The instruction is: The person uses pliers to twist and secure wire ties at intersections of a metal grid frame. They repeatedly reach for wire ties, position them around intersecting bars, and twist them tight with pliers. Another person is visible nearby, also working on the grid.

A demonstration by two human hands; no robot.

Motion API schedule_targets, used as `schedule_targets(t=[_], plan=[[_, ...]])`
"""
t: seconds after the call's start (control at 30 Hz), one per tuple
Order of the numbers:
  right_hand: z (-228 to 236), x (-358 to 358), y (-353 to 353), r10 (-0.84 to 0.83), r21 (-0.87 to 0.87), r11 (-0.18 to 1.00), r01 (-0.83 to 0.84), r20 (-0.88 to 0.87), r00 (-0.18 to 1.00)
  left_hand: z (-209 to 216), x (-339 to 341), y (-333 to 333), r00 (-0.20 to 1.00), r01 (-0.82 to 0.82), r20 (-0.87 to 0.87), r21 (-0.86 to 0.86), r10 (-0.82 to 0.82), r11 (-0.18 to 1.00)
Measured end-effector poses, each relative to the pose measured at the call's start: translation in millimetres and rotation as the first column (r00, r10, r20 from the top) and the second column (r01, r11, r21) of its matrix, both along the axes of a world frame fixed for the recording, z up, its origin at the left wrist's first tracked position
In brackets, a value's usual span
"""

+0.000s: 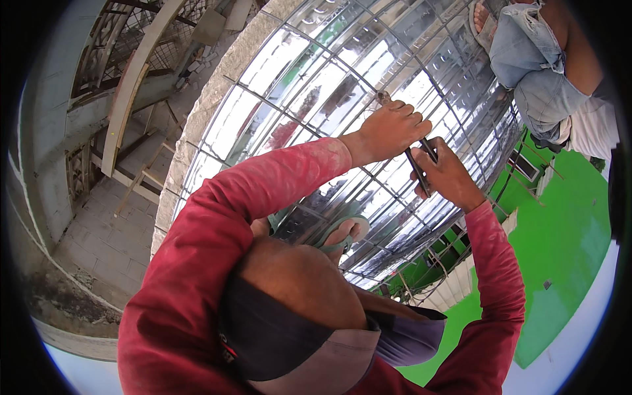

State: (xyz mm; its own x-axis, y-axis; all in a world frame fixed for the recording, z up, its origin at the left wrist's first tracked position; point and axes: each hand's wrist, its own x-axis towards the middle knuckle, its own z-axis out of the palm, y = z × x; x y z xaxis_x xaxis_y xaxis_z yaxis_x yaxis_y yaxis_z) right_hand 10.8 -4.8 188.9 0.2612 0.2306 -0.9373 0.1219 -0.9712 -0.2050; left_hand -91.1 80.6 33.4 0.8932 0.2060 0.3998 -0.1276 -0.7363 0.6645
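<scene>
If the pincers twist off the tie or the sandalled foot slides on the shiny decking, I'd judge a pinched finger or a stumble over the rebar grid likely, with a drop beyond the edge. Right hand is clenched around the pincers' handles; left hand is curled over the bars just above, fingers closed on what looks like wire. Another person crouches nearby.

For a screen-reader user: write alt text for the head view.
A person in red sleeves squats over a grid of steel rebar laid on shiny metal decking; the left hand grips a bar while the right hand works dark pliers beside it. Another person's legs show at upper right.
</scene>
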Motion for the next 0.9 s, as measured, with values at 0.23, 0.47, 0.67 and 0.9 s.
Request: schedule_targets(t=[0.23,0.47,0.67,0.9], plan=[[-7,-13,-13,0.599,-0.372,0.331,-0.867,0.793,-0.111,18,20,16,0.964,0.070,-0.239,-0.194,-0.117,0.978],[14,8,27,0.143,-0.053,0.989,-0.141,0.029,0.989,30,-4,6,0.994,-0.105,0.025,0.003,0.105,0.994],[13,1,9,0.302,0.071,0.931,-0.357,0.401,0.865,14,4,7,0.995,-0.004,0.103,-0.091,0.014,0.996],[11,-10,-1,0.682,-0.390,0.265,-0.882,0.722,-0.115,18,21,11,1.000,0.012,0.012,-0.106,-0.011,0.994]])
